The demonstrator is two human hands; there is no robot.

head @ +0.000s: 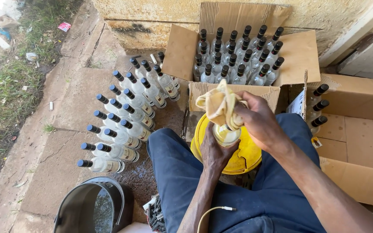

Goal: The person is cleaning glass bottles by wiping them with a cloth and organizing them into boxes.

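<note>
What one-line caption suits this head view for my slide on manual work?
Left hand grips a clear bottle while the right hand rubs it with a cloth.

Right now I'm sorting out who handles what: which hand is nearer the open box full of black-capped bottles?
Right. The right hand, wrapping the cloth round the bottle, sits just below the box; the left hand holds the bottle from underneath, farther away.

Both forearms are extending forward over the lap, converging at centre. The left hand (214, 151) is cupping upward from beneath, fingers curled closed. The right hand (257, 123) is bending at the wrist, fingers clenching inward toward the left.
</note>
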